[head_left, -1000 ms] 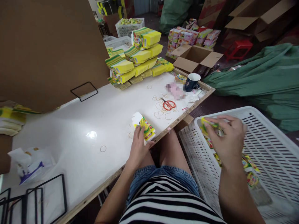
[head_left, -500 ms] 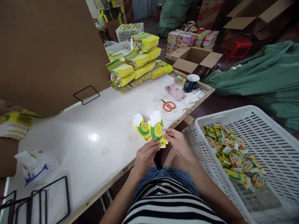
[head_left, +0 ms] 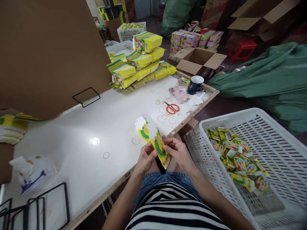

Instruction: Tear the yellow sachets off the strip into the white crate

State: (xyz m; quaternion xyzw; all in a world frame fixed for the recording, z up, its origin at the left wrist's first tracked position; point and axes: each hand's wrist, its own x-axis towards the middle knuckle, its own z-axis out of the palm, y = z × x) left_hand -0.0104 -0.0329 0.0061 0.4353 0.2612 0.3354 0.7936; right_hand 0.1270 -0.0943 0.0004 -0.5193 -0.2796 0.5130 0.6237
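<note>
A small yellow and green carton (head_left: 160, 147) is held upright and tilted over my lap, just past the table's front edge. My left hand (head_left: 146, 157) pinches its left side, fingers closed on it. On the other side my right hand (head_left: 177, 151) grips the carton's right edge with thumb and fingers. Behind it, another yellow carton (head_left: 143, 131) with a white flap lies on the white table (head_left: 81, 143). Red-handled scissors (head_left: 172, 108) and loose rubber bands lie farther back.
A white basket (head_left: 285, 140) with several small packed cartons (head_left: 240, 159) stands at my right. Stacked yellow cartons (head_left: 144, 60), a dark mug (head_left: 196, 85) and an open cardboard box (head_left: 199, 59) are beyond. Black wire frames (head_left: 67, 204) sit at front left.
The held carton has turned from facing me flat to a steeper, slanted angle, its lower end swinging down. My left hand has shifted its grip to the carton's left side.
</note>
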